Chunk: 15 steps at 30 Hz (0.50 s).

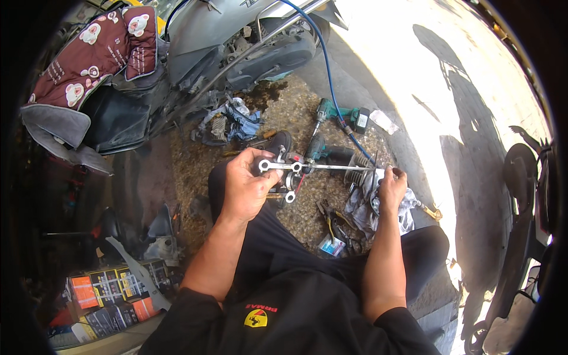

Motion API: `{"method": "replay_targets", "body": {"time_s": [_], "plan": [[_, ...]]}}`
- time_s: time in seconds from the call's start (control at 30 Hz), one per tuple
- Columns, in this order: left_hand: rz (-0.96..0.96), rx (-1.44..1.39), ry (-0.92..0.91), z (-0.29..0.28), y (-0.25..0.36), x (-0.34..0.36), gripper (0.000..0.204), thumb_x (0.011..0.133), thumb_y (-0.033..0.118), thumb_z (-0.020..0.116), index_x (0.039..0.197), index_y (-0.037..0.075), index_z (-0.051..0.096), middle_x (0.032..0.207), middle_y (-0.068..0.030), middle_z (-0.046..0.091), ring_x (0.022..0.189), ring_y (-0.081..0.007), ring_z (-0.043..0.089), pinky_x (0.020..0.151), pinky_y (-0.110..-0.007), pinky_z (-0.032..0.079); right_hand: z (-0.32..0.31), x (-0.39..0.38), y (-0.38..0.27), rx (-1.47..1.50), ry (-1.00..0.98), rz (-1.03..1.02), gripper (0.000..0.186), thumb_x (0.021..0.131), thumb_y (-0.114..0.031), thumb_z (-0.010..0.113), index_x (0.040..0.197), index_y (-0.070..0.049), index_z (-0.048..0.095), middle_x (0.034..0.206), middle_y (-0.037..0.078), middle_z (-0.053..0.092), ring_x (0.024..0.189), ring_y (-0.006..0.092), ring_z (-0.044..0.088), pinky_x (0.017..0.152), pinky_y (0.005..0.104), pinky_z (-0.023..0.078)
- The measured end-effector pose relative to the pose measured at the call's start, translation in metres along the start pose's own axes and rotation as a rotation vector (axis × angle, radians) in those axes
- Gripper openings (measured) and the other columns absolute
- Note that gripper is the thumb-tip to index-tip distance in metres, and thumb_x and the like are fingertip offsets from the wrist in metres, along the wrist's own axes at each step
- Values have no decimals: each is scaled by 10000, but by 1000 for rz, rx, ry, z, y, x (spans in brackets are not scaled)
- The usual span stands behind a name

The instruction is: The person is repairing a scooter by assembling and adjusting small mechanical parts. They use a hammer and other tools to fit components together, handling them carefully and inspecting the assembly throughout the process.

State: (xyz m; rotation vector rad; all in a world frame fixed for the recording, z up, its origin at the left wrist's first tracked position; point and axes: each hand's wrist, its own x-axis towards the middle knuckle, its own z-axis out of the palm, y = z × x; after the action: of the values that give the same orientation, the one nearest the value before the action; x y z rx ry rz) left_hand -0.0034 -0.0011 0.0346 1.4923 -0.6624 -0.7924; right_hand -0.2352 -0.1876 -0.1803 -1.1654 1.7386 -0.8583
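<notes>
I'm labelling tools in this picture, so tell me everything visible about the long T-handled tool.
The T-handled tool has a long, thin, straight shaft of what looks like silvery metal, with a slim crossbar at its right end. It spans the gap between the hands, nearly level across the picture. The right hand grips the crossbar end; the other end meets the metal part in the left hand. Its tip can't be made out.

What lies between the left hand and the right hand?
In the head view, a thin metal rod stretches from the right hand to the metal part in the left hand.
</notes>
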Motion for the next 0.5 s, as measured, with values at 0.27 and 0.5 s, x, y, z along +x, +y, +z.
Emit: {"method": "replay_targets", "body": {"time_s": [0.27,0.5], "plan": [[-6,-47,-41,-4,12,-1,235,817,-131,660,1024,-55,577,884,-86,667,733,-110,646,658,-250,545,0,-4,-9,346,-382,232,293,964,-291,609,844,-24,621,645,-41,457,551,62,417,481,258,300],[-94,-85,-37,-6,12,-2,233,815,-126,660,1021,-55,578,883,-92,664,716,-117,650,640,-256,552,-10,-1,-23,659,-18,77,371,994,-299,574,688,-118,467,572,-42,390,468,80,366,450,262,322]]}}
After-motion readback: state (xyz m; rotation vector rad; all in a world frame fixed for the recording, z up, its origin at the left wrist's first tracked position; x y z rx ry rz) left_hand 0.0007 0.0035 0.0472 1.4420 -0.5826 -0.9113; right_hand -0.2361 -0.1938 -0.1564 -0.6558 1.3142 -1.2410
